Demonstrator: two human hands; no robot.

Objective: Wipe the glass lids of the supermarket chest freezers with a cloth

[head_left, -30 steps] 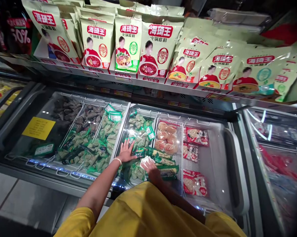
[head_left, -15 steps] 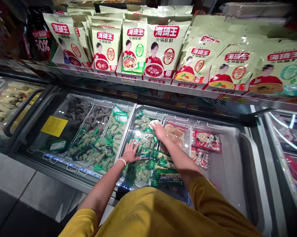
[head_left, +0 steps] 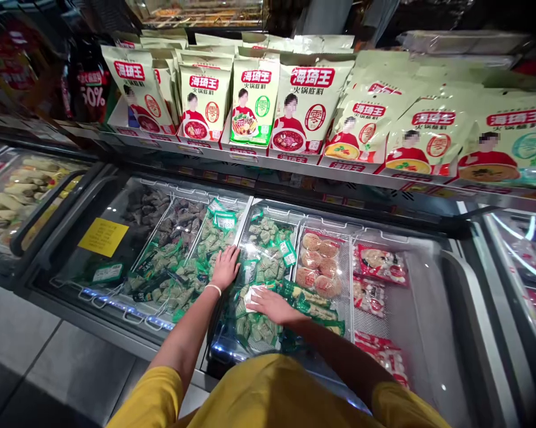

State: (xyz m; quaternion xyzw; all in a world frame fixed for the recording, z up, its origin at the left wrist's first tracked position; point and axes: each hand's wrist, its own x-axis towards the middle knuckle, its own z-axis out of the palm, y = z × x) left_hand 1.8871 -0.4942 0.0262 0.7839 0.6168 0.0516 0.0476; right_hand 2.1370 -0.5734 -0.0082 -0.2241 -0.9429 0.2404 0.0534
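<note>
A white cloth (head_left: 252, 297) lies under the fingers of my right hand (head_left: 271, 305), which presses it flat on the glass lid (head_left: 422, 309) of a chest freezer. My left hand (head_left: 225, 268) rests with fingers spread by the pale divider (head_left: 244, 221) between the two lids, holding nothing. A light band circles the left wrist. Beneath the glass, green-wrapped packs (head_left: 270, 264) lie under and around my right hand. Round, pale brown items in a clear pack (head_left: 319, 261) are farther right.
Hot pot seasoning bags (head_left: 310, 107) line a shelf behind the freezer. A yellow note (head_left: 103, 236) is on the left lid, near its black handle frame (head_left: 66, 220). Red packs (head_left: 379, 264) lie inside at right. Another freezer (head_left: 13, 249) stands at left; grey floor tiles (head_left: 22, 321) show below.
My right hand has drawn the cloth toward me and a little left over the glass. The left hand has shifted slightly left toward the divider. The view has tilted up a little.
</note>
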